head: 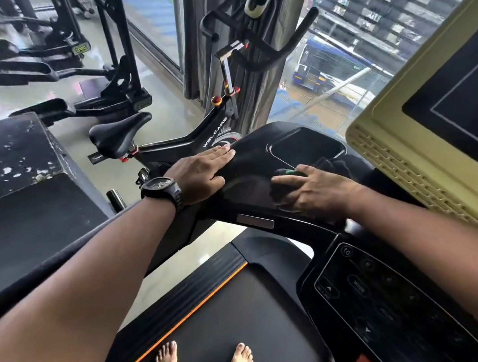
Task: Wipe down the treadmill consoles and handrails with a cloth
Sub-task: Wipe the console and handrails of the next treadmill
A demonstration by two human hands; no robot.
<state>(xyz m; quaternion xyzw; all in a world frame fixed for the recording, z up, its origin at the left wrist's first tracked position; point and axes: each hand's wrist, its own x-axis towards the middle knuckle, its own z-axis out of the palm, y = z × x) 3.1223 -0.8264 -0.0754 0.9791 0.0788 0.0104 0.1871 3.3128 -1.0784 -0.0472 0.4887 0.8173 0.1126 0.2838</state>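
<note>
The left arm reaches forward from the lower left, a black watch [162, 189] on the wrist. The left hand [203, 171] lies flat, palm down, on the left edge of the black console [252, 158], fingers straight and together, pointing ahead and to the right; it is released and grasps nothing.

The right arm comes in from the right edge, across the front of the console. The right hand [313, 190] is palm down with its fingers spread toward the left, pressing a dark cloth [335, 164] against the console top. The fingers are not clenched round it. The cloth lies bunched under the palm and shows beyond the knuckles, beside a shallow tray [306, 146] sunk into the console. A small green patch shows by the thumb; I cannot tell what it is. The two hands are near each other, not touching.

A beige-framed screen [477, 88] stands to the right, and a keypad [390, 300] sits below the right forearm. Bare feet [167, 359] stand on the belt [247, 314]. A bike [207, 136] stands just beyond the left hand
</note>
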